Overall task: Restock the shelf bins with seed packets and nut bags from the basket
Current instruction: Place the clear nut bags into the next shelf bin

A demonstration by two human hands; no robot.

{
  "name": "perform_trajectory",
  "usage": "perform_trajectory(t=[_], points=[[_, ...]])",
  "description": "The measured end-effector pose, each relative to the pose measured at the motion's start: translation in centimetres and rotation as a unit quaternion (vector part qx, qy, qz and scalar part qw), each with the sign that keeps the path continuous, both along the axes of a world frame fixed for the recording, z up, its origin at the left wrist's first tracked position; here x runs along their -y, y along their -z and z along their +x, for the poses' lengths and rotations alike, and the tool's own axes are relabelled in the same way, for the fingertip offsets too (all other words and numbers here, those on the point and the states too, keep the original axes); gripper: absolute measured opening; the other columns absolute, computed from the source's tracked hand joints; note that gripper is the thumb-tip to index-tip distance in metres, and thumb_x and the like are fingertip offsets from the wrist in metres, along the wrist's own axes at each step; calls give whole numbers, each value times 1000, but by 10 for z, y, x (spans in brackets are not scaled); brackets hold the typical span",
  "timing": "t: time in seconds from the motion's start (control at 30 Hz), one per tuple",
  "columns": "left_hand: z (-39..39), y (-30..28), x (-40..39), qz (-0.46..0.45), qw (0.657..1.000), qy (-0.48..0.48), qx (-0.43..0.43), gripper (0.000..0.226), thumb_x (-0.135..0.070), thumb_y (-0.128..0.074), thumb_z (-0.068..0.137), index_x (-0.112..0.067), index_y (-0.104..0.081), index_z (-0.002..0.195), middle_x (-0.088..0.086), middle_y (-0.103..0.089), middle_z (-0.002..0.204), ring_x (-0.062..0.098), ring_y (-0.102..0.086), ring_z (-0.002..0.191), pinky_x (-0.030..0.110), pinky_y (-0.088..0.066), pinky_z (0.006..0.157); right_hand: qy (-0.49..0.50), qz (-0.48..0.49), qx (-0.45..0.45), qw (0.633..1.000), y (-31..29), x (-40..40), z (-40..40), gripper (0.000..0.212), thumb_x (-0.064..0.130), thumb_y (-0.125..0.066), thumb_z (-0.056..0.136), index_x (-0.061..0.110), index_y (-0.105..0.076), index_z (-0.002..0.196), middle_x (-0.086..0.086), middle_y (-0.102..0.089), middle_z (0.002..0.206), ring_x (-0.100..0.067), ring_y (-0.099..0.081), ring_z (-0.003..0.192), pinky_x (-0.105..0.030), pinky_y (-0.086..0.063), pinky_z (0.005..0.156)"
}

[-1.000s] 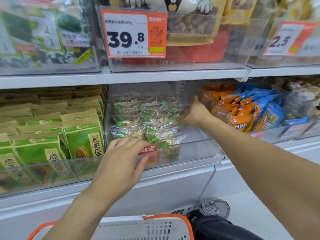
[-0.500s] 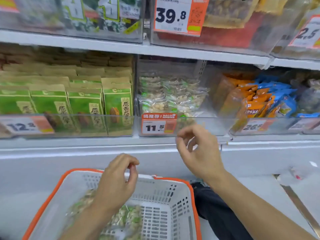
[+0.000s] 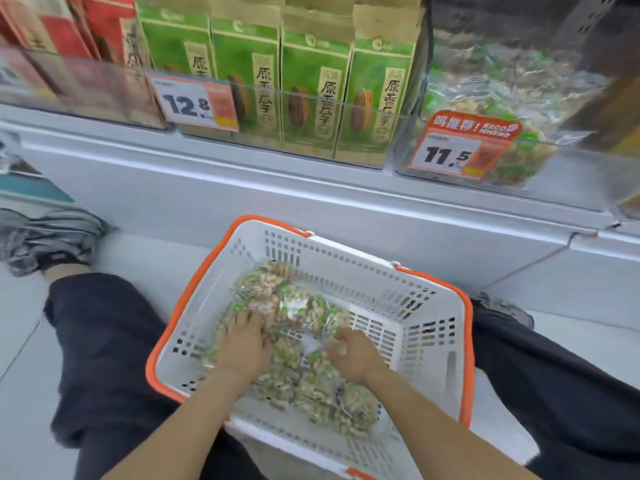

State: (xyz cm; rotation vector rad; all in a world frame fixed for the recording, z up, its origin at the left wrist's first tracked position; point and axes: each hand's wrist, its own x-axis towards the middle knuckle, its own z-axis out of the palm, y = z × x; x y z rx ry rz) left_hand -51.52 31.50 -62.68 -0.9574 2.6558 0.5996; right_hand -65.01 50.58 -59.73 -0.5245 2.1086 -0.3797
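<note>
We see clear nut bags with green spots on their labels, heaped in the white basket with the orange rim, mostly against its left wall and near corner. Our left hand lies flat on the heap with straight fingers, grasping nothing; our right hand curls its fingers and pinches one bag near the basket's middle. Half a second ago both hands hung above the basket rim, empty; now both are down inside it and the view has tipped toward the floor. The right half of the basket floor is bare, leaving room there. Above the basket, behind a clear front lip, the nut bin with the 11.5 tag holds like bags, beside green seed packets standing upright. Our dark trouser legs flank the basket closely on both sides.
</note>
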Motion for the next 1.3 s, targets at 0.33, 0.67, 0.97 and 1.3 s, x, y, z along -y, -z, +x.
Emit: perform_trajectory(t=[0.33, 0.67, 0.97, 1.3], points=[[1, 5, 19, 9, 993, -97, -61, 8, -29, -63, 92, -22, -68, 90, 3, -61, 101, 25, -49, 99, 39, -44, 86, 83, 30, 29, 996, 67, -29, 38, 30, 42, -38, 102, 34, -54, 78, -9, -62, 97, -26, -61, 84, -33, -54, 77], [-7, -9, -2, 8, 989, -108, 96, 72, -43, -74, 82, -11, -37, 135, 8, -65, 111, 26, -58, 109, 39, -52, 88, 197, 63, 50, 977, 61, -22, 33, 55, 28, -63, 96, 5, -34, 137, 4, -58, 87, -11, -58, 71, -28, -50, 58], [-12, -29, -18, 172, 967, -185, 11, 79, -57, -72, 80, -8, -51, 138, 8, -64, 125, 26, -61, 113, 33, -49, 88, 252, 73, 293, 919, 22, -15, -9, 12, 4, -75, 85, 3, -64, 84, -11, -63, 77, -20, -61, 66, -35, -59, 82], [-15, -60, -15, 411, 834, -338, -144, 105, -66, -76, 61, -14, -38, 144, 2, -56, 130, 21, -59, 98, 48, -49, 100, 334, -154, 247, 896, -52, -10, -43, 25, -6, -69, 88, 5, -55, 105, -16, -64, 92, -25, -69, 66, -37, -60, 71]])
